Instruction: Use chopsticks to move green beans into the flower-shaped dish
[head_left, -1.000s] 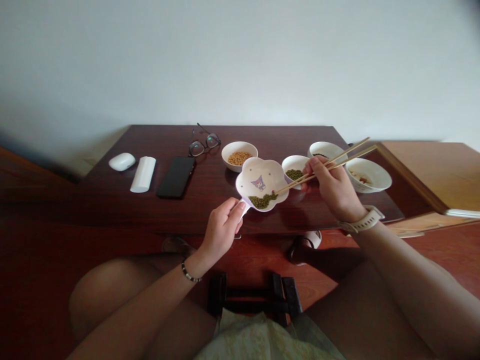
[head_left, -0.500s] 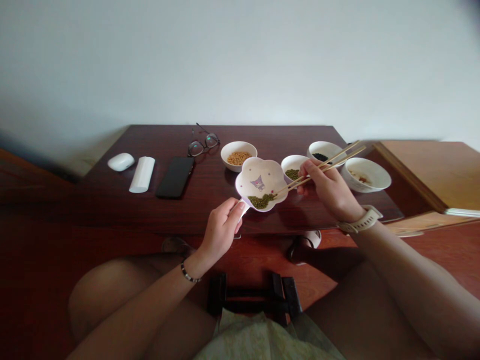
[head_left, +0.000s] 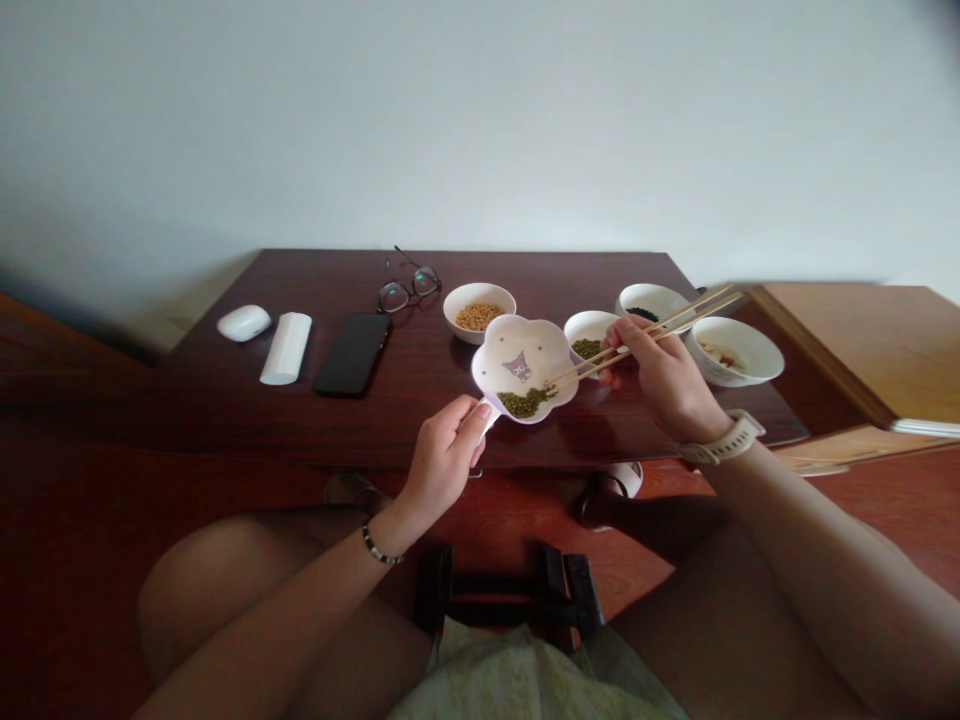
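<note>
My left hand [head_left: 448,452] is closed around the short handle of a white flower-shaped bowl [head_left: 551,350] with a cartoon figure printed inside. The bowl is tilted, and green mung beans [head_left: 525,403] lie gathered along its near side. Between the fingers of my right hand [head_left: 654,372] is a pair of wooden chopsticks [head_left: 686,312], their tips down at the beans inside the bowl. Just behind that hand, partly hidden by its fingers, stands a small white bowl [head_left: 589,320] of mung beans [head_left: 586,348].
Beyond the flower-shaped bowl is a bowl of yellow beans [head_left: 480,317]. To the right are bowls of black beans [head_left: 642,313] and pale pieces [head_left: 720,355]. Glasses [head_left: 409,290], a black phone [head_left: 352,353], a white case [head_left: 286,348] and a white rounded object [head_left: 244,323] lie left.
The chopsticks and my right hand have shifted very slightly to the right, with the tips still among the beans. My left hand and the flower-shaped bowl stay nearly still.
</note>
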